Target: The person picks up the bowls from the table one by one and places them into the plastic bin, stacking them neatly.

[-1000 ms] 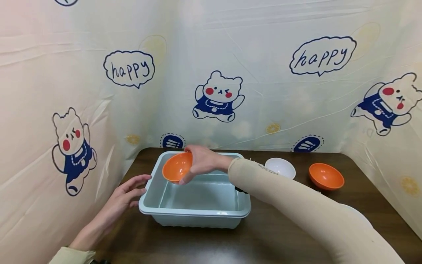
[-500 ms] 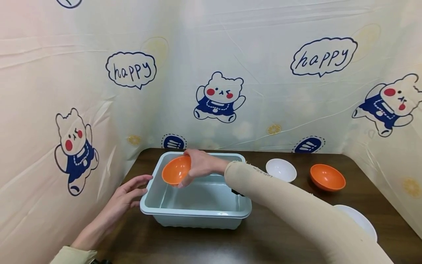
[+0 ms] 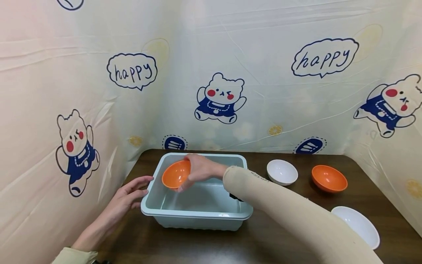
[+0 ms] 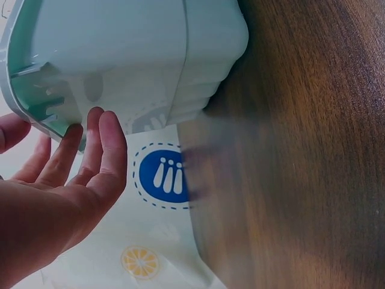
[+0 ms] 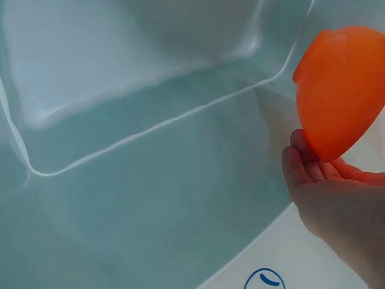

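In the head view my right hand (image 3: 202, 168) pinches the right edge of an orange bowl (image 3: 174, 175), holding it tilted inside the left part of a pale blue-green plastic basin (image 3: 197, 215). The right wrist view shows that bowl (image 5: 340, 96) from its outer side, with fingertips at its edge above the basin's floor. My left hand (image 3: 126, 194) is at the basin's left side, its fingers fairly straight. In the left wrist view these fingers (image 4: 111, 144) lie by the basin's outer wall, just under the rim. Whether they press on it, I cannot tell.
On the dark wooden table (image 3: 184, 245), right of the basin, stand a small white bowl (image 3: 282, 171), another orange bowl (image 3: 329, 178) and a larger white dish (image 3: 359, 225) partly behind the right sleeve. A printed curtain (image 3: 257, 73) encloses the back and sides.
The right hand has lowered the orange bowl slightly into the basin. The left hand stays by the basin's side. More of the white dish at the right shows as the right forearm shifts.
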A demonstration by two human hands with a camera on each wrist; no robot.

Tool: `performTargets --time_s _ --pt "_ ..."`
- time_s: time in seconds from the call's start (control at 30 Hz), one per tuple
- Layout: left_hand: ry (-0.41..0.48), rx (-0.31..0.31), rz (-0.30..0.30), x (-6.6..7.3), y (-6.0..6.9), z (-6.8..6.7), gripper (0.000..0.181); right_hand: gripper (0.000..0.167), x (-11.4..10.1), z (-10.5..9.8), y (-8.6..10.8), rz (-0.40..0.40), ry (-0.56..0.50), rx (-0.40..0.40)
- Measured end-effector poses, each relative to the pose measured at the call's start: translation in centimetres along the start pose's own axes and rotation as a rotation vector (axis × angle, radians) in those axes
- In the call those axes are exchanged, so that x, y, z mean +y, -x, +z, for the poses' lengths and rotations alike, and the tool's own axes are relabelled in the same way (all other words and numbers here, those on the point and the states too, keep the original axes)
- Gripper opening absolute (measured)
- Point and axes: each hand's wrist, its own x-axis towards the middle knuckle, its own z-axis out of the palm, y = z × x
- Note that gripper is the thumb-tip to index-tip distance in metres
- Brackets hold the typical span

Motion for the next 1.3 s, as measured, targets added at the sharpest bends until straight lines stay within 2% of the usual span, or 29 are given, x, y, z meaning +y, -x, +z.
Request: performTargets --time_s 0.17,0.5,0.83,1.1,1.3 --pt "-0.003 0.001 -0.001 0.0 0.1 0.0 0.056 0.106 0.0 0.4 -0.1 0.005 0.015 0.012" --pt "-0.005 0.001 0.009 0.0 0.2 0.0 0.054 0.096 0.8 1.0 -0.2 -0.026 -0.016 0.008" --pt "0.000 0.002 0.013 0.0 0.1 0.1 0.054 0.103 1.4 1.8 -0.6 0.016 -0.002 -0.012" --pt "-0.007 0.010 0.001 0.1 0.1 0.1 0.055 0.097 1.9 2.4 -0.7 -0.030 0.007 -0.034" --pt "-0.007 0.007 0.005 0.1 0.1 0.1 0.055 0.096 2.1 3.0 -0.7 -0.033 0.009 -0.021"
